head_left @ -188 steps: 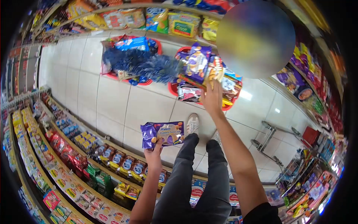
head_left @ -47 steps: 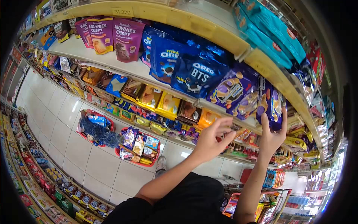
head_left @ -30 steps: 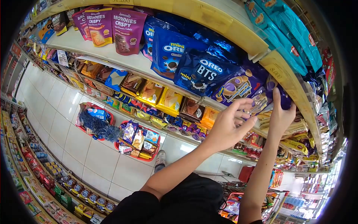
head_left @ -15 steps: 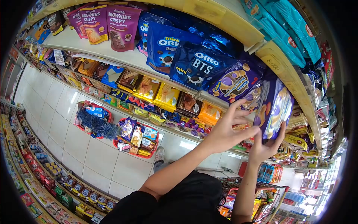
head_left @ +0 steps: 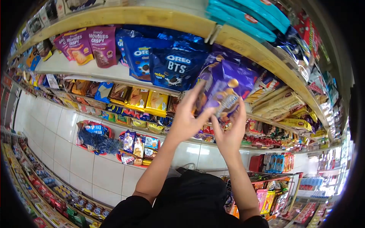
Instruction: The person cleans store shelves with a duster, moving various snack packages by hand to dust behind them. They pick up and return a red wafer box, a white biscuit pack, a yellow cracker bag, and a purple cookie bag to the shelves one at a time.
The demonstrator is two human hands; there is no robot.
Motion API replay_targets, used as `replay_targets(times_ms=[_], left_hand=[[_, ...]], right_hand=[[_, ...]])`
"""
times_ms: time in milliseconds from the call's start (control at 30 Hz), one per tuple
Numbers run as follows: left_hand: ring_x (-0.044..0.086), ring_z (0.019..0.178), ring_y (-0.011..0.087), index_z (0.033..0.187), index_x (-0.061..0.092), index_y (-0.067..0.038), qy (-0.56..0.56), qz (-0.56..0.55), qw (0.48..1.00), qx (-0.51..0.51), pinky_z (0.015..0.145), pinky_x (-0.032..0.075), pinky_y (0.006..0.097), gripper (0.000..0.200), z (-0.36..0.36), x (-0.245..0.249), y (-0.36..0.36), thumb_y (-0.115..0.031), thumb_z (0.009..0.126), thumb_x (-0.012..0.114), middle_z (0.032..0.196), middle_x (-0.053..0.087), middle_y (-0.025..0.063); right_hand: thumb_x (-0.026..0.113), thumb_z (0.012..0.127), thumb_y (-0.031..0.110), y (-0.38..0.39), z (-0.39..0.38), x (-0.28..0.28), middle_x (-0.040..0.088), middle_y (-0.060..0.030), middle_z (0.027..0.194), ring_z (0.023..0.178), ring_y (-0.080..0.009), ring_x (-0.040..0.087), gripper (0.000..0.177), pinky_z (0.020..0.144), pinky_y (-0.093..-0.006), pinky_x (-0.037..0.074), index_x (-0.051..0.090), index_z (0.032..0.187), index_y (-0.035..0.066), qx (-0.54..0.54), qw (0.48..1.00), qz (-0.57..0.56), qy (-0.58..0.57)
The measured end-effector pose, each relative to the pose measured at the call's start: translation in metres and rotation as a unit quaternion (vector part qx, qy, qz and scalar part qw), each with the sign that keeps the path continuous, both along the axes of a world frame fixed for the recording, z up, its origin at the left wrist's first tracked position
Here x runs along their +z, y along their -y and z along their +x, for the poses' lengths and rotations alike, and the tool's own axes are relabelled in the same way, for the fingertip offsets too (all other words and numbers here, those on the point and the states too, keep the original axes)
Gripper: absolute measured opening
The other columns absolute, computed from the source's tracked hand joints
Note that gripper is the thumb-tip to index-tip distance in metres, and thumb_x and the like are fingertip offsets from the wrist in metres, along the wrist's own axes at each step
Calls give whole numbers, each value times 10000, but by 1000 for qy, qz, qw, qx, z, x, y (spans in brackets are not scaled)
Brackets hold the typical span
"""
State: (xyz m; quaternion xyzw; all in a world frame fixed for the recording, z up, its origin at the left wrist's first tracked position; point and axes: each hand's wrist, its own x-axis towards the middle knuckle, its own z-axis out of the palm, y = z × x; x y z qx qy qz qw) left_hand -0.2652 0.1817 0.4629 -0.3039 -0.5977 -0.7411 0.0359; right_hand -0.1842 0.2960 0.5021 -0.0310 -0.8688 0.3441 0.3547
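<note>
Between my two hands, at the shelf's front edge, is a purple snack pouch point(head_left: 232, 81) with round cookies printed on it. My right hand point(head_left: 230, 135) holds its lower part, thumb and fingers on either side. My left hand point(head_left: 190, 116) is at the pouch's left side, fingers raised and apart from the thumb, the thumb near the lower edge. Behind lies another purple pouch point(head_left: 215, 57), partly covered. Just left stands a dark blue Oreo BTS pouch point(head_left: 176, 68), beside a blue mini Oreo pouch point(head_left: 140, 60).
Brownies Crispy pouches point(head_left: 102, 47) stand farther left on the shelf. Teal packs point(head_left: 251, 17) lie on the shelf above. Two red baskets of snacks, one with a blue fluffy duster point(head_left: 95, 141), sit on the tiled floor point(head_left: 108, 171). A loaded cart point(head_left: 266, 195) stands at lower right.
The view has shifted right. The held pouch has moved left relative to the shelf and turned its printed front toward me, against the purple pouches. Both hands have moved with it.
</note>
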Motion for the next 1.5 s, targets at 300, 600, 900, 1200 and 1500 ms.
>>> replay_targets(times_ms=[300,600,900,1200,1500], left_hand=[[558,863,281,1336,370,-2,-73,-262,939,211,703,469,326,639,4,29,8,-138,788,670,1028,520,175],[599,865,345,1310,402,-5,-76,-254,940,214,692,489,360,597,-12,24,-11,-72,771,650,1040,574,215],[576,856,378,1306,424,-88,-114,-329,892,289,720,473,430,608,-19,17,-19,-90,746,661,1014,586,192],[565,901,412,1263,455,-30,-30,-319,908,271,753,467,441,572,-23,21,-28,-108,741,674,1004,566,236],[502,1011,329,1256,480,-49,-144,-307,907,251,846,430,395,546,8,5,-36,-91,745,669,1118,494,159]], right_hand=[[729,742,106,6,-37,-4,516,-194,1029,881,-321,562,700,725,-370,485,341,1305,-42,-35,998,-41,-35],[712,754,129,-20,-57,-13,542,-182,955,828,-297,586,515,674,-373,482,475,1167,-68,-67,997,-4,-37],[732,718,154,-27,-66,-10,576,-182,889,737,-323,597,500,623,-391,480,502,1118,-41,-108,991,77,-7],[737,715,213,-25,-70,4,595,-132,793,684,-308,597,373,578,-405,461,524,941,6,-142,984,44,98],[709,737,199,-44,-57,0,589,-115,705,627,-325,601,297,565,-411,469,568,941,36,-99,989,87,74]])
